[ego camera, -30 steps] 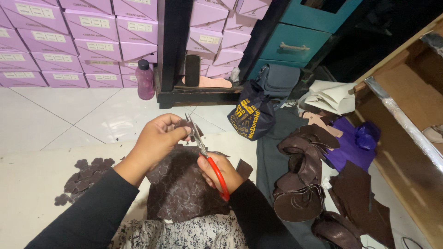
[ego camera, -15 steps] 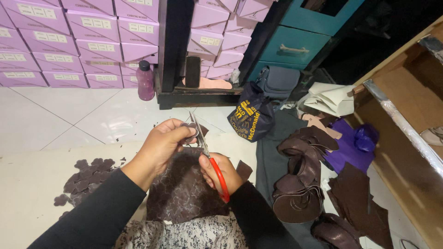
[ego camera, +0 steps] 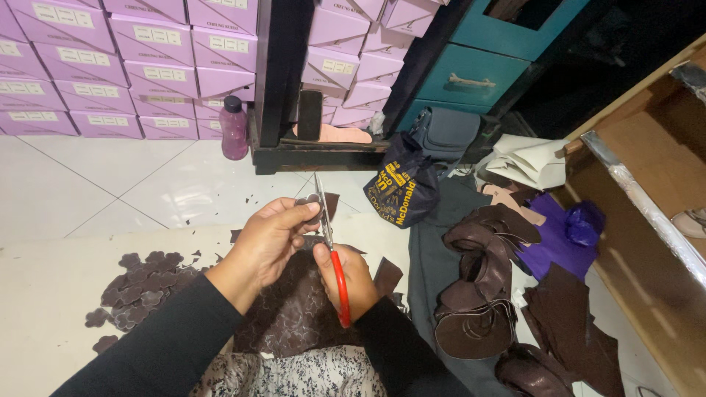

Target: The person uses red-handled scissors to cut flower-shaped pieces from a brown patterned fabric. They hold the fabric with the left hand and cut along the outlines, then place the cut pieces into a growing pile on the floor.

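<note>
Left hand point(ego camera: 268, 239) pinches a small piece of dark brown sheet material point(ego camera: 318, 204) between thumb and fingertips, held up over the lap. Right hand point(ego camera: 347, 276) is closed around the red handles of the scissors point(ego camera: 329, 239); blades point up and away, their tips at the pinched piece.

Since a second ago the hands have shifted slightly right in view and the blades sit closer against the piece, so a cut along its edge appears under way.

The larger brown sheet point(ego camera: 294, 316) lies across the lap beneath both hands. Cut flower-like shapes point(ego camera: 136, 287) lie in a heap on the floor to the left. Curled brown offcuts point(ego camera: 478, 294) lie to the right.
</note>
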A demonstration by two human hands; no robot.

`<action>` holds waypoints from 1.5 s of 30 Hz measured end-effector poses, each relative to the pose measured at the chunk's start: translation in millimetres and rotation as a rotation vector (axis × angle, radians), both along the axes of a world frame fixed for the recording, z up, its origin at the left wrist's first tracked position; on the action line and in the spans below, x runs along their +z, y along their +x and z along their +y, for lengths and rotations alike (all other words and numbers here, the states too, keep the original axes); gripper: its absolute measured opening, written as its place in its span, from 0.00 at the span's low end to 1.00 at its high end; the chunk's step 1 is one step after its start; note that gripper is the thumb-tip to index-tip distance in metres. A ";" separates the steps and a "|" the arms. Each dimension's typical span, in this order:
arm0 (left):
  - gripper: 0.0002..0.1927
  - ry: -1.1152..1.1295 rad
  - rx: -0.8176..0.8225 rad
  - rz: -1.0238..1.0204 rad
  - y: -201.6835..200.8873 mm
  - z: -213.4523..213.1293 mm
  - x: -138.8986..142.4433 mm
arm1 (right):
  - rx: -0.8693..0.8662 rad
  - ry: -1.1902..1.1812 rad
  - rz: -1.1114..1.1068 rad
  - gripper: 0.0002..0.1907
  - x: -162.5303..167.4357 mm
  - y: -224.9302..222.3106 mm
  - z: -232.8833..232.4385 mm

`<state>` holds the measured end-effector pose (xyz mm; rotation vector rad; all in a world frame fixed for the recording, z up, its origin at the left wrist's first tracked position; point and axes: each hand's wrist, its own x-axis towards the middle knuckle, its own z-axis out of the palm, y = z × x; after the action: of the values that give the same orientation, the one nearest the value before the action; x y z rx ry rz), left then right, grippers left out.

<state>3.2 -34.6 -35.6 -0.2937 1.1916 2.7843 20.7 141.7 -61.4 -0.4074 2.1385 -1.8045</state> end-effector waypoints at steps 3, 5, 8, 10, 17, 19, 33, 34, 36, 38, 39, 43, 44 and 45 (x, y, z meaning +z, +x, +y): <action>0.05 -0.056 0.018 0.009 0.5 0.7 2.5 | 0.021 -0.012 0.009 0.24 2.3 -0.9 3.0; 0.04 -0.148 0.038 0.030 1.2 -0.9 4.8 | 0.039 -0.054 -0.046 0.23 4.9 -1.5 5.8; 0.03 -0.266 0.039 0.088 0.7 -4.7 6.5 | 0.090 -0.014 -0.081 0.24 9.1 -1.6 12.0; 0.03 -0.258 -0.014 0.135 -0.9 -10.7 6.4 | 0.119 -0.022 -0.098 0.23 11.4 -1.5 14.2; 0.04 -0.321 -0.048 0.262 -9.0 -20.3 -4.0 | 0.168 0.005 -0.119 0.23 18.5 -2.2 17.9; 0.04 -0.361 -0.053 0.318 -9.7 -20.7 -6.8 | 0.211 -0.005 -0.113 0.24 20.5 -1.9 18.5; 0.05 -0.337 -0.081 0.148 -3.9 -22.0 2.8 | 0.145 0.183 -0.032 0.25 20.6 -1.5 17.9; 0.04 -0.319 -0.082 0.125 -3.4 -22.1 4.0 | 0.150 0.160 -0.047 0.25 19.5 -1.3 17.6; 0.04 -0.342 -0.094 0.145 -2.4 -21.3 5.4 | 0.167 0.100 -0.060 0.24 17.6 -0.7 16.8; 0.04 -0.367 -0.123 0.151 -1.7 -20.0 5.6 | 0.192 0.026 -0.053 0.24 16.4 -0.3 15.6; 0.05 -0.379 -0.145 0.147 -2.1 -18.5 5.3 | 0.169 0.009 -0.107 0.24 16.5 -0.5 15.4; 0.09 -0.451 -0.231 0.241 -5.7 -16.3 1.5 | 0.130 -0.067 -0.201 0.24 18.5 1.1 11.7; 0.09 -0.425 -0.223 0.261 -6.7 -16.8 0.0 | 0.134 -0.088 -0.195 0.24 19.6 1.7 11.1; 0.08 -0.400 -0.216 0.281 -7.7 -17.3 -1.6 | 0.135 -0.085 -0.195 0.24 20.9 2.1 11.2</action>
<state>-4.5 -51.9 -37.3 0.1979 1.7275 2.4414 22.9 152.9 -40.5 -0.3694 1.8636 -1.7854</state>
